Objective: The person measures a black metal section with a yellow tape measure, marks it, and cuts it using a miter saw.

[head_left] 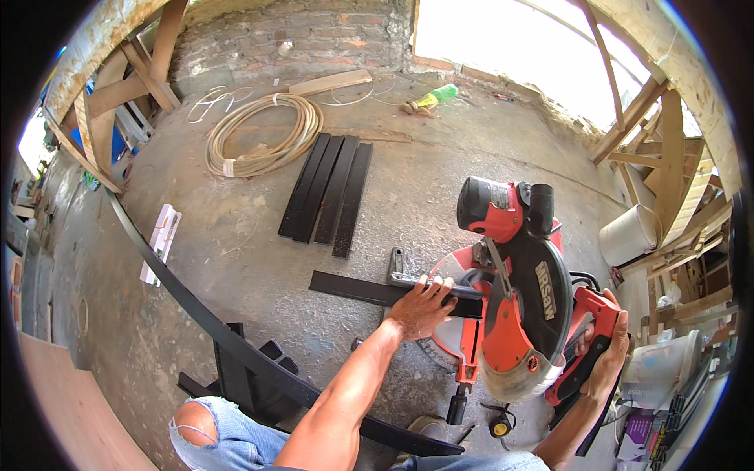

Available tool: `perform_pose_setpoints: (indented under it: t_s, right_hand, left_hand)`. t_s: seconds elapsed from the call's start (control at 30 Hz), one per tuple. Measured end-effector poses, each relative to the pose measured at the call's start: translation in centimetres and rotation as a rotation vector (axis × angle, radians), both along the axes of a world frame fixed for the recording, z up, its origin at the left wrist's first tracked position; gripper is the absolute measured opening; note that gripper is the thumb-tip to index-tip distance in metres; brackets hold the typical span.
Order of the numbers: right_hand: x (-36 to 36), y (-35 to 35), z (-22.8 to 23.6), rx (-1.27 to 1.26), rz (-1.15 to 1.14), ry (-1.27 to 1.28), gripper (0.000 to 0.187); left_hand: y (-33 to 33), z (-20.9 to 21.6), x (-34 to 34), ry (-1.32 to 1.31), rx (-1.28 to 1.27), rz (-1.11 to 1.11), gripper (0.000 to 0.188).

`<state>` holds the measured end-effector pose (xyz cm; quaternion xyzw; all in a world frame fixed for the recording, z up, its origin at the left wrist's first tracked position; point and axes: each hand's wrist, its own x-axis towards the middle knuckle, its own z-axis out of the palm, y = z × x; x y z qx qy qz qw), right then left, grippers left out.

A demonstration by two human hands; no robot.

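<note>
Pale lettering marks the black guard (pixel 542 271) of the red saw (pixel 506 345) on the floor (pixel 243 290); a white bucket (pixel 667 357) also bears print. The left hand (pixel 420 308) lies over the black strip (pixel 345 287) on the saw's base, grip half curled, its hold unclear; the right hand's (pixel 609 357) grip wraps the saw's handle (pixel 598 308)

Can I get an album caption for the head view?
Left grip over a black strip, right grip on the handle of a red-and-black saw, four more strips on the floor.
</note>
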<state>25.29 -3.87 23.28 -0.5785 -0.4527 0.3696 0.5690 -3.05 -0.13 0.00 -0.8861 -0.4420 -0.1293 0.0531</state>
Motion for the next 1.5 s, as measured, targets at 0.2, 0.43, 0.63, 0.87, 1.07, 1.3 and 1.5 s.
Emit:
perform_pose_setpoints:
  t_s: [0.2,0.43,0.63,0.87,1.07,1.3,1.5]
  right_hand:
    - [-0.08,0.0,0.0,0.003,0.006,0.025,0.066]
    - [-0.01,0.0,-0.22,0.013,-0.007,0.013,0.069]
    - [-0.5,-0.18,0.12,0.018,-0.006,0.026,0.069]
    - [-0.53,-0.2,0.05,0.021,-0.008,0.04,0.068]
    - [-0.31,-0.14,-0.22,0.02,-0.014,0.028,0.068]
    - [-0.2,-0.19,-0.21,0.02,-0.01,0.019,0.068]
    - [-0.36,-0.22,-0.19,0.022,-0.008,0.03,0.068]
  left_hand:
    - [-0.04,0.17,-0.08,0.007,-0.001,-0.002,0.048]
    - [-0.05,-0.02,-0.05,0.003,-0.018,0.006,0.048]
    - [0.0,0.06,-0.02,0.004,-0.006,0.003,0.048]
    - [-0.06,0.13,-0.1,0.003,-0.001,0.004,0.048]
    - [-0.07,0.05,-0.1,-0.016,0.006,0.002,0.048]
    - [-0.08,0.05,-0.13,0.001,0.008,0.005,0.048]
    - [-0.02,-0.1,-0.1,0.012,0.01,0.004,0.049]
